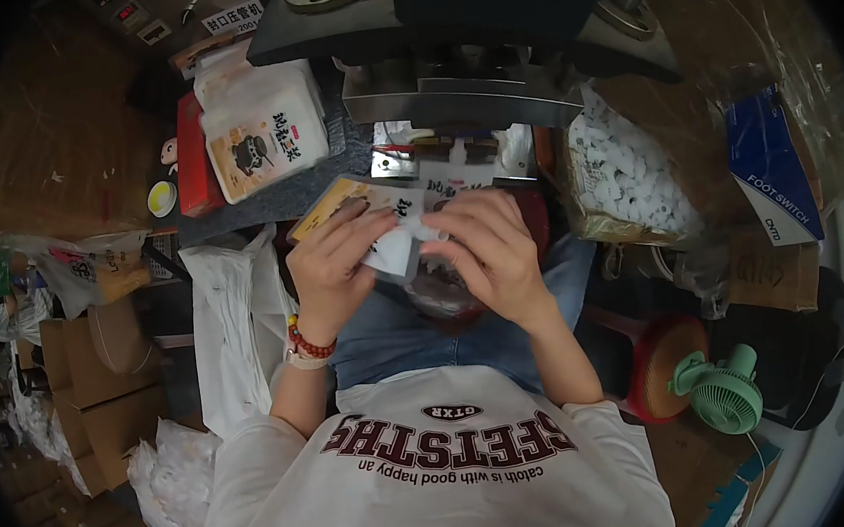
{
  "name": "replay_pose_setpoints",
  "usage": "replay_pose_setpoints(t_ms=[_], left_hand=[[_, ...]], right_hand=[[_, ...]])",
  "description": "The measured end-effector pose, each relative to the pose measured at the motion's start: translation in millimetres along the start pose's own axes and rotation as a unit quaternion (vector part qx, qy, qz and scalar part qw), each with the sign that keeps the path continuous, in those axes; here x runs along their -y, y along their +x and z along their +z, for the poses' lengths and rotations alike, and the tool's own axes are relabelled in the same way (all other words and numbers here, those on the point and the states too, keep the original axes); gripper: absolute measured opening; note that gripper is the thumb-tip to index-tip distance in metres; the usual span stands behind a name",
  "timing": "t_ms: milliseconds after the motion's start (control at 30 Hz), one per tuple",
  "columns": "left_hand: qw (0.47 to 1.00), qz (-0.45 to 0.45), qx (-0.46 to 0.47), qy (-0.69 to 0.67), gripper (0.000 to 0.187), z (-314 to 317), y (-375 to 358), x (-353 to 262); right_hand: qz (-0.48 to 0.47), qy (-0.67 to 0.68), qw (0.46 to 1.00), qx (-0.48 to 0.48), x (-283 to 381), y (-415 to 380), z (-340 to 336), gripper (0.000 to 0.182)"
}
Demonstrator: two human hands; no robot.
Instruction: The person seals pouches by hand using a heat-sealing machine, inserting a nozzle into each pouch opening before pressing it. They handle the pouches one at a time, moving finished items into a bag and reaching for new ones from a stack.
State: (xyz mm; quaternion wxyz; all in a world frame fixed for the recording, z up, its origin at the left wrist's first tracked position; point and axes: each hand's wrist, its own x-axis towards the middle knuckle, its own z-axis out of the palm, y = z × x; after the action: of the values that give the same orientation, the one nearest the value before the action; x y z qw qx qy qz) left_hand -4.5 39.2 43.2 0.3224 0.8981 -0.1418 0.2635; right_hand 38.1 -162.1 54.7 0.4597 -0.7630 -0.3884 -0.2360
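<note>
My left hand (336, 261) is closed on a printed plastic pouch (336, 199), yellow and white with dark lettering, held flat above my lap. My right hand (485, 243) has its fingers bent at the pouch's right side, with thumb and forefinger close together near a small white piece; whether it grips that piece or the pouch is hard to see. Just beyond my right fingers, another pale printed pouch (454, 175) lies below the machine's metal jaws (395, 155), its white spout pointing at the machine. A clear plastic bag lies underneath, partly hidden by my hands.
A stack of printed pouches (271, 141) stands at the left beside a red box (194, 163). At the right, a box holds many small white caps (630, 170). The dark machine (490, 7) overhangs the work spot. A green fan (724, 393) sits on the right.
</note>
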Motion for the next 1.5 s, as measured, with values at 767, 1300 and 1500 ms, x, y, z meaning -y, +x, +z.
replay_pose_setpoints(t_ms=[767,1300,1500], left_hand=[[0.755,-0.396,0.243,-0.462,0.028,66.6,9.7,-2.5],[0.629,-0.458,0.172,-0.605,0.031,88.3,55.1,26.2],[0.870,-0.385,0.101,-0.290,0.037,35.3,64.0,87.1]], right_hand=[[0.179,0.018,0.982,-0.065,-0.9,-6.6,-40.7,0.044],[-0.239,0.663,0.702,0.100,69.9,4.2,-83.3,0.010],[-0.222,0.680,0.687,0.127,64.1,4.4,-106.5,0.010]])
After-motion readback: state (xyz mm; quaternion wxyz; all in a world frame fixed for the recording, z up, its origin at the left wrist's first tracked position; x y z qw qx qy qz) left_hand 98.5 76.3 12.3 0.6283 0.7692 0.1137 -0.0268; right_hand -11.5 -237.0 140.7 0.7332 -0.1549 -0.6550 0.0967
